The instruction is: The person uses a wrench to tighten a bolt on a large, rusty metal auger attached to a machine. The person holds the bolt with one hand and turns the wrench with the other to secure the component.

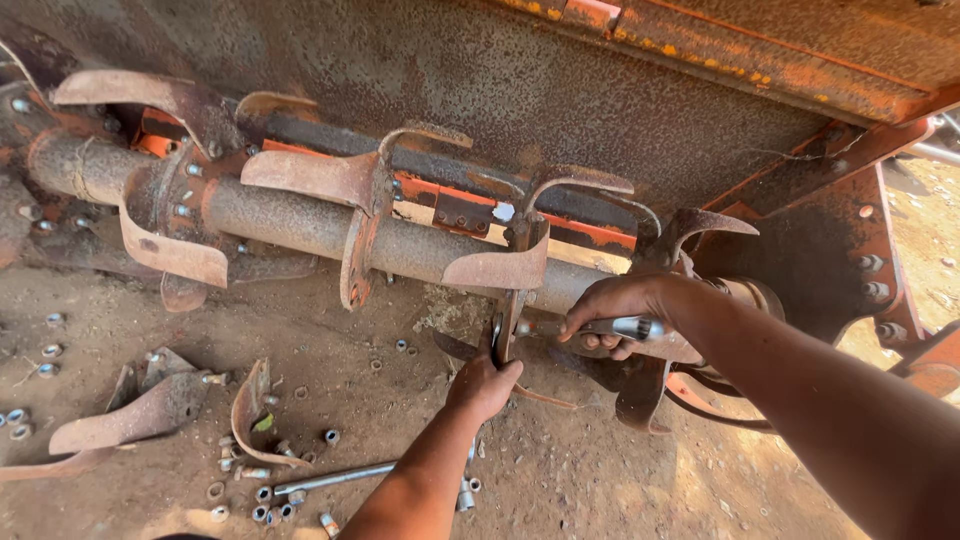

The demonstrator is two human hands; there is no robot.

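Dirt ground (560, 470) under a rusty orange machine housing (560, 90), sunlit patch at lower right of frame.

Rotor shaft (290, 220): thick rusted steel tube running from upper left toward centre right, surface pitted and caked with soil. Flanges along it carry curved blades (320, 175), worn brown steel, hooked tips, bolted on. Orange paint shows through behind the shaft.

Work point is the flange (515, 290) at centre frame, just right of the middle blade set.

Right hand (615, 310) comes in from the lower right, forearm stretched across frame, fist closed around the handle of a shiny metal wrench (600, 327). Wrench lies roughly level, head end at the flange.

Left hand (485, 385) rises from bottom centre, forearm near vertical, fingers curled up against the lower edge of the same flange. Whether it grips a tool or a bolt head there, can't tell; fingertips hidden behind the plate. Hands are close, not touching, one each side of the flange.

On the ground at lower left: loose removed blades (135, 415), same curved rusty shape, lying flat. Scattered nuts and washers (265, 495), grey metal, near a long chrome bar (335, 478) at bottom centre. More nuts at the far left edge.
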